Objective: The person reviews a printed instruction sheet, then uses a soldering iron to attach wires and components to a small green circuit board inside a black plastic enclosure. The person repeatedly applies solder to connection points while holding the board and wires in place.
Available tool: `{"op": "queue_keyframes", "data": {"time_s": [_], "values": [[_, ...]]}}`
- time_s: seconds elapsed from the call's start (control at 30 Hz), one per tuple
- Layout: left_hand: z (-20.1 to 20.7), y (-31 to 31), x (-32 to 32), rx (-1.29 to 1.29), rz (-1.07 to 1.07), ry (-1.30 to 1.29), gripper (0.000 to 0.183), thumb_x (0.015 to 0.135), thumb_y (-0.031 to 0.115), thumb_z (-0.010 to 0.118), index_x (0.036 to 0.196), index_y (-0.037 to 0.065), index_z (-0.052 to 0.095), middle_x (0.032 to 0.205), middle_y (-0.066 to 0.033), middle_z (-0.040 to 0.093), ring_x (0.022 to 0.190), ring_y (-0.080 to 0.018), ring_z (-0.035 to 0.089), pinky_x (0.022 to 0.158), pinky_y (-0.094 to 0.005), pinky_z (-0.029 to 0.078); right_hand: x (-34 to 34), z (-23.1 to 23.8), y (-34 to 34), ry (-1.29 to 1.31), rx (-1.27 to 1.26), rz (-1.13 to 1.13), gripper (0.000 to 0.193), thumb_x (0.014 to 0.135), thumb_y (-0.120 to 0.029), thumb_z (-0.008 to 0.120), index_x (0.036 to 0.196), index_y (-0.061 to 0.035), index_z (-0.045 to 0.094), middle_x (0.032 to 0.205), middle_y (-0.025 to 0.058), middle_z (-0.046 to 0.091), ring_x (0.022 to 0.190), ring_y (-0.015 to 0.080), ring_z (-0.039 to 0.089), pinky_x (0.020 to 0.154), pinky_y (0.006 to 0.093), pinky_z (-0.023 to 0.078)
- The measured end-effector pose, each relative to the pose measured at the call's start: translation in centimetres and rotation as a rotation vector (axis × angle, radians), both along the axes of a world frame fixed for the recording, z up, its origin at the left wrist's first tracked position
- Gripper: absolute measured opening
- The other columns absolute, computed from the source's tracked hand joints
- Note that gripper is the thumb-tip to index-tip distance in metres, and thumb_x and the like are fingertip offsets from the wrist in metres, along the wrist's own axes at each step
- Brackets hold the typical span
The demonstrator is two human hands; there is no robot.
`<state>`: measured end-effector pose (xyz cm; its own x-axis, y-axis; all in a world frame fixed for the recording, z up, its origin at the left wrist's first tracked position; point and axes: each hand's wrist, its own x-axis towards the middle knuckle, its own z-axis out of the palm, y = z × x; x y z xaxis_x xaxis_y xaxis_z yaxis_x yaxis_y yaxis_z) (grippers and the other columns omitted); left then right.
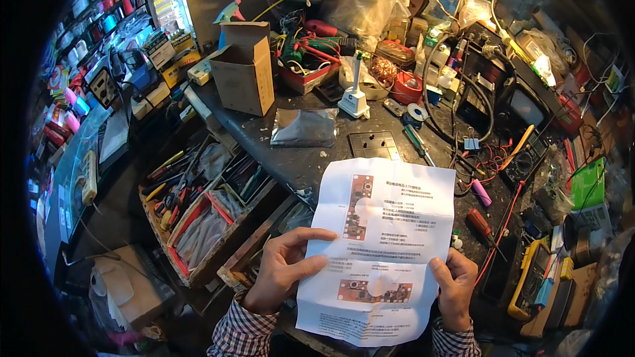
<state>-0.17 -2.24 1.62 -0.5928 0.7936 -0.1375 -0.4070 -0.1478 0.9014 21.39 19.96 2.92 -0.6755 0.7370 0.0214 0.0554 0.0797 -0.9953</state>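
A creased white instruction sheet (390, 261) is held up over the near edge of the workbench, its printed side toward me. Orange circuit board pictures and lines of text cover it. My left hand (284, 268) pinches its left edge, thumb on the front and index finger reaching toward the upper picture. At the right edge my right hand (455, 287) grips the paper, thumb in front and fingers curled behind. Just beyond the sheet lie a dark square plate (374, 145) and a silver antistatic bag (304, 127).
An open cardboard box (245, 69) and a small white stand (355, 100) occupy the back. To the right lie screwdrivers (477, 222), a yellow multimeter (529, 279), a purple battery cell (481, 193) and tangled wires. A tool drawer (198, 201) stands pulled out at left.
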Motion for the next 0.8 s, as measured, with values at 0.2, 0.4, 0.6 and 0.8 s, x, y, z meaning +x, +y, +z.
{"op": "queue_keyframes", "data": {"time_s": [0.2, 0.4, 0.6, 0.8], "values": [[0.19, 0.28, 0.38, -0.004, 0.05, -0.027, 0.046, 0.089, 0.01, 0.078, 0.131, -0.005, 0.068, 0.123, -0.0235, 0.074, 0.108, -0.025, 0.075, 0.094, -0.0418, 0.065, 0.19, -0.31, 0.1, 0.02, 0.016, 0.004, 0.025, 0.105, -0.015, 0.071, 0.09, 0.0044, 0.068, 0.068, -0.0012, 0.063, 0.053, 0.0005, 0.048, 0.049, 0.0193, 0.032], [-0.11, 0.08, 0.13, 0.03, 0.01, -0.017, 0.049, 0.092, 0.006, 0.079, 0.137, -0.007, 0.065, 0.13, -0.0271, 0.07, 0.116, -0.0285, 0.073, 0.101, -0.044, 0.063, 0.11, -0.32, 0.09, 0.033, 0.009, 0.003, 0.025, 0.105, -0.015, 0.071, 0.089, 0.004, 0.068, 0.066, -0.0017, 0.061, 0.052, 0.0005, 0.047, 0.049, 0.0195, 0.031], [-0.31, 0.1, 0.06, 0.043, 0.009, 0.008, 0.052, 0.089, 0.006, 0.081, 0.137, -0.007, 0.066, 0.129, -0.0275, 0.07, 0.116, -0.0288, 0.073, 0.1, -0.045, 0.064, 0.15, -0.38, 0.08, 0.028, 0.017, 0.002, 0.024, 0.105, -0.015, 0.071, 0.091, 0.0045, 0.069, 0.067, -0.0012, 0.063, 0.052, 0.0005, 0.047, 0.049, 0.0195, 0.032], [-0.21, 0.29, 0.21, -0.002, 0.037, -0.004, 0.054, 0.083, 0.009, 0.083, 0.133, -0.006, 0.068, 0.126, -0.0247, 0.073, 0.111, -0.027, 0.075, 0.098, -0.0442, 0.063, 0.12, -0.34, 0.06, 0.04, 0.002, -0.004, 0.023, 0.105, -0.014, 0.071, 0.092, 0.0049, 0.069, 0.068, -0.0008, 0.063, 0.053, 0.0007, 0.048, 0.049, 0.0196, 0.032]]}}
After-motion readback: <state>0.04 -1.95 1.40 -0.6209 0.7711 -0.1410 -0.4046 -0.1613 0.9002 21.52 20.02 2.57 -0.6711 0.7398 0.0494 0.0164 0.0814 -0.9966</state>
